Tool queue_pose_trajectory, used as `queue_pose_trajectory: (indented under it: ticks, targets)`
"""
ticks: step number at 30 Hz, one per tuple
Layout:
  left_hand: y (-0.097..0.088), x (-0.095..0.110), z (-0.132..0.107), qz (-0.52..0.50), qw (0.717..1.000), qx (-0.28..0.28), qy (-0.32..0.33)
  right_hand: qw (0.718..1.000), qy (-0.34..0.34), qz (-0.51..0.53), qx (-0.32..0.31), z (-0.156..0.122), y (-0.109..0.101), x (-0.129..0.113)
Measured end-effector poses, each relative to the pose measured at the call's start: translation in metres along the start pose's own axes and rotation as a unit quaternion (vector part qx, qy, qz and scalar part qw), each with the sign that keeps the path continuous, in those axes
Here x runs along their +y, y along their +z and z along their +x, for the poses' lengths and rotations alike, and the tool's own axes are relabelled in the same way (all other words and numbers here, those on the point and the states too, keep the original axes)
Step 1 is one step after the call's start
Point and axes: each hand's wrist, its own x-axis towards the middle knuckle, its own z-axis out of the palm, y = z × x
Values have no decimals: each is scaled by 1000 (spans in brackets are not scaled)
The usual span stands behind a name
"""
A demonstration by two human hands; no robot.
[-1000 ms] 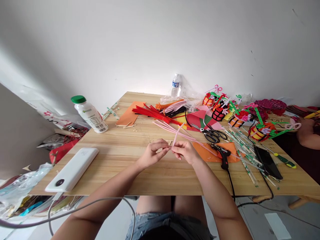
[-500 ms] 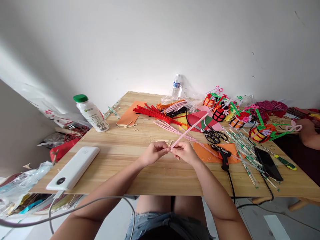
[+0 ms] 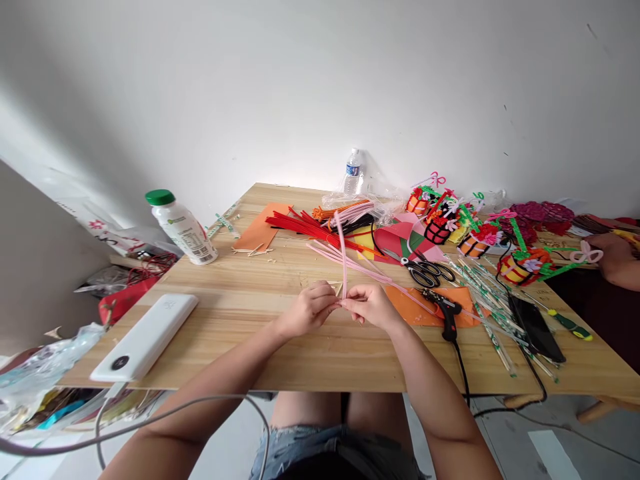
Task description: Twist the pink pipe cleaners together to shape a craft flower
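Note:
Between my two hands, just above the table [image 3: 240, 347], a pink pipe cleaner [image 3: 343, 257] stands up with its free end bent a little to the left. My left hand [image 3: 311, 308] pinches it at the bottom with closed fingers. Closed on the same spot is my right hand [image 3: 369, 305], its fingertips almost touching the left ones. The lower end is hidden in the fingers. Behind the hands lie more pink pipe cleaners [image 3: 325, 251] and a bundle of red pipe cleaners [image 3: 295, 223].
To the right are scissors [image 3: 425, 272], a glue gun [image 3: 447, 312], a phone [image 3: 537, 327], a screwdriver [image 3: 570, 325] and several small flower baskets [image 3: 525, 267]. A bottle [image 3: 183, 230] and power bank [image 3: 145, 337] stand left. Another person's arm [image 3: 617, 260] shows at the far right.
The pink pipe cleaner has swung from leaning right to nearly upright, its tip now further left. Both hands stay together in about the same place.

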Motion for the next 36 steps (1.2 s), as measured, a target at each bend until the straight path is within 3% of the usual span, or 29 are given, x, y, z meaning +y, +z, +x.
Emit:
queue_pose_trajectory:
  ticks: [3, 6, 8, 9, 11, 13, 16, 19, 23, 27, 30, 33, 34, 36]
  targets:
    - [4, 6, 2, -143, 972, 2, -185, 997, -59, 15, 38, 2, 3, 4]
    - [9, 6, 3, -307, 876, -32, -371, 987, -134, -12, 86, 5, 7, 11]
    - [11, 4, 2, -365, 822, -14, -437, 981, -165, -42, 96, 8, 9, 15]
    - [11, 2, 2, -370, 814, 0, -448, 979, -171, -54, 94, 9, 10, 16]
    - [10, 0, 3, -346, 830, 0, -438, 978, -172, -73, 90, 9, 9, 18]
    - [6, 0, 4, -287, 874, -19, -392, 976, -173, -93, 91, 9, 8, 18]
    - [4, 1, 4, -179, 943, -29, -278, 981, -148, -90, 83, 8, 5, 17]
    - [6, 2, 1, -85, 986, -20, -142, 996, -57, -56, 46, 7, 1, 16]
    - [7, -1, -3, 42, 999, -13, -4, 1000, 19, -13, 0, 7, -1, 14]
    - [4, -7, -5, 97, 994, -13, 48, 999, 7, -33, 4, 5, 3, 12]
    - [3, -7, -4, 63, 998, -5, 6, 992, -67, -106, 28, 5, 6, 11]
    - [4, -2, -1, -51, 987, -7, -150, 962, -190, -172, 93, 6, 7, 11]
    - [5, -1, 0, -106, 970, -13, -219, 952, -220, -186, 103, 6, 8, 11]
    - [6, 0, 2, -228, 909, -21, -349, 941, -252, -202, 100, 6, 8, 10]
